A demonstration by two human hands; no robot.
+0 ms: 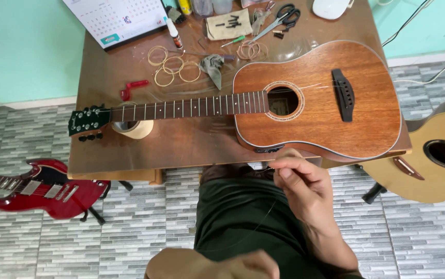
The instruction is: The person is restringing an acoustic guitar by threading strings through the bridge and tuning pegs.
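My right hand (pixel 305 188) is up over my lap, thumb and forefinger pinched tight on a thin guitar string (pixel 264 217). The wire runs from the pinch down across my dark trousers toward my left hand (pixel 248 266). That one sits at the bottom edge, blurred; it looks curled into a loose fist, but I can't tell if it grips the wire.

The string is off the instrument, in front of the table (pixel 181 144), just below the near edge of the acoustic guitar (pixel 315 103).

Counts:
- Guitars: three. A brown acoustic lies flat on the table, neck to my left, headstock past the roll of tape (pixel 133 129). A red electric guitar (pixel 46 188) is on a stand at left. A pale acoustic (pixel 434 155) stands at right, partly cut off.
- Coiled strings (pixel 173 67): about four loops near the middle of the table, plus one more bundle (pixel 252 50) further right.
- Scissors (pixel 282 18): one pair.
- Red string winder (pixel 132 89): one.
- Grey rag (pixel 213 66): one.
- Calendar (pixel 116 20): one, at the far left corner.
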